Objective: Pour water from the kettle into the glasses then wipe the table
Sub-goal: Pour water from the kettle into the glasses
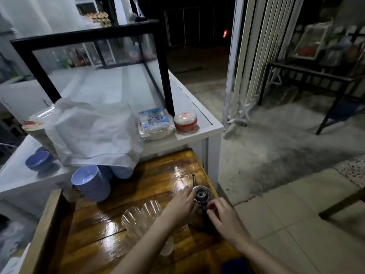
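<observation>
Wooden table, glossy, looks wet in patches. On it: kettle near the right edge, clear glasses just left of it, stack of blue bowls at back left. White counter butts against the table's far end, carrying a plastic-covered bundle, a packet and a red-and-white tub.
</observation>
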A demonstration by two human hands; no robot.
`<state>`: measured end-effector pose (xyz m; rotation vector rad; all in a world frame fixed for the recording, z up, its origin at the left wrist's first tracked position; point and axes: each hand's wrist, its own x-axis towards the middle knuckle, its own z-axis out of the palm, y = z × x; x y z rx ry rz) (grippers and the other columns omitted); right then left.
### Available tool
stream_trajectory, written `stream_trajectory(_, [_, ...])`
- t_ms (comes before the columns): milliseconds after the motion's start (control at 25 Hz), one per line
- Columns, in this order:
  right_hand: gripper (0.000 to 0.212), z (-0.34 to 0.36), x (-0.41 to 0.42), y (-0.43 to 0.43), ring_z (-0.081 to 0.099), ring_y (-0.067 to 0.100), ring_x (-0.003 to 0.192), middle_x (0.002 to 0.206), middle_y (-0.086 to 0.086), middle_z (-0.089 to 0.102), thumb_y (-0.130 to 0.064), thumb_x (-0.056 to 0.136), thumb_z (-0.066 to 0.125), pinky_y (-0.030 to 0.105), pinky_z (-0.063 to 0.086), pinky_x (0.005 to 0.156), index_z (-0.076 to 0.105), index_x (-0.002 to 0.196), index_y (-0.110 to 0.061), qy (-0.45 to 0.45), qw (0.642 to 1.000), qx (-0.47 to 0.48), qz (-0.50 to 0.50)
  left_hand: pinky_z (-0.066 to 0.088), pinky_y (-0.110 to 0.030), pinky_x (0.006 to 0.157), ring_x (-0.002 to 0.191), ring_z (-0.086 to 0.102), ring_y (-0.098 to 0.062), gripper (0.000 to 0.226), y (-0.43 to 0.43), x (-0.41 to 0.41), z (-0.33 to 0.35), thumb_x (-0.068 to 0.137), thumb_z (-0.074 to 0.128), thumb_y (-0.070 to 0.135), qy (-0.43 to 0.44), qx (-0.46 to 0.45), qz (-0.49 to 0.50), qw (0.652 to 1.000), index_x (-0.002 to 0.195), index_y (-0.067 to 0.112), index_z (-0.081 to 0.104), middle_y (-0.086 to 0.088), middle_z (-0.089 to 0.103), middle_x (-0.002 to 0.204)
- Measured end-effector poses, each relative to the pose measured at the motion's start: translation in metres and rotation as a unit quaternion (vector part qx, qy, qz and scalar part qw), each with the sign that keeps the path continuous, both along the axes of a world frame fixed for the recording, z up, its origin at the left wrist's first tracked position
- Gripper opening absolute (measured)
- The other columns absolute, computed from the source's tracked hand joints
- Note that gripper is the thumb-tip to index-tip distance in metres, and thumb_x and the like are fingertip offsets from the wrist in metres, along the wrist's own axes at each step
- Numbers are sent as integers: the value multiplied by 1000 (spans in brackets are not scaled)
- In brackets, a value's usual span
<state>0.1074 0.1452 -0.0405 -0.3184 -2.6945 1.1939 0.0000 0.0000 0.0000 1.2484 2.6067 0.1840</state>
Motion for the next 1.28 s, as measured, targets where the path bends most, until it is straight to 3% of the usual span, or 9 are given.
stream_trajectory(160, [23, -30, 1, -1, 46, 8, 94, 103, -7, 44, -31, 94, 56, 12, 35, 69, 52, 112, -18, -112, 988, -70, -77, 14, -39, 121, 148, 5, -21, 62, 6, 0, -16, 101, 31, 41, -21, -24, 7, 999, 152, 15, 6, -4, 3, 162])
stream_trajectory(280, [19, -44, -5, -2, 54, 8, 99, 103, -13, 55, -31, 96, 54, 11, 40, 73, 54, 113, -24, -136, 973, -182, -31, 9, -37, 121, 149, 1, -21, 64, 14, 3, -19, 101, 31, 42, -16, -16, 7, 1000, 152, 14, 2, -4, -1, 162])
stream_trajectory(360, [21, -48, -6, -2, 57, 9, 105, 108, -12, 60, -30, 98, 50, 21, 46, 84, 55, 118, -24, -144, 959, -242, -26, 6, -36, 122, 148, -5, -20, 66, 19, 2, -25, 101, 28, 44, -2, -16, 2, 1000, 152, 14, -1, -5, -4, 161])
stream_trajectory(520, [17, -56, -9, 12, 56, 8, 106, 109, -13, 61, -25, 100, 47, 22, 45, 87, 56, 113, -29, -166, 942, -292, -4, 4, -40, 122, 147, -13, -20, 74, 30, 4, -41, 95, 11, 57, 42, -34, -53, 997, 152, 13, -6, -7, -9, 160])
stream_trajectory(720, [21, -42, -4, 51, 54, 13, 72, 76, 2, 57, -9, 101, 41, 10, 41, 61, 58, 89, -10, -159, 934, -320, -23, -7, -38, 119, 146, -14, -22, 68, 43, 9, -47, 100, 19, 49, 65, -24, -67, 995, 152, 11, -3, -7, -11, 157])
stream_trajectory(800, [27, -38, -2, 61, 53, 13, 73, 76, 1, 57, -10, 102, 37, 10, 40, 60, 58, 86, -13, -158, 933, -321, -28, 1, -44, 118, 147, -1, -26, 69, 48, 16, -51, 100, 22, 51, 91, -25, -58, 994, 151, 8, 7, -11, 2, 158])
stream_trajectory(920, [30, -38, -1, 65, 62, 14, 90, 96, 7, 67, -13, 103, 33, 11, 47, 68, 62, 105, -6, -152, 915, -369, -60, 14, -49, 114, 145, 19, -26, 69, 56, 28, -60, 98, 27, 54, 115, -23, -28, 993, 149, 7, 25, -13, 25, 155])
stream_trajectory(1040, [33, -33, -2, 58, 63, 16, 92, 98, 9, 68, -14, 103, 32, 11, 50, 66, 63, 108, -1, -135, 891, -421, -106, 7, -46, 117, 147, 7, -26, 69, 58, 31, -61, 99, 21, 54, 102, -8, -3, 995, 151, 8, 14, -10, 12, 158])
stream_trajectory(1280, [33, -6, -7, 45, 58, 12, 80, 84, 3, 64, -9, 100, 37, 8, 48, 59, 63, 81, -14, -70, 884, -430, -171, -6, -41, 119, 147, -11, -20, 66, 42, 33, -49, 101, 20, 50, 83, 32, 13, 996, 152, 14, -2, -4, -7, 158])
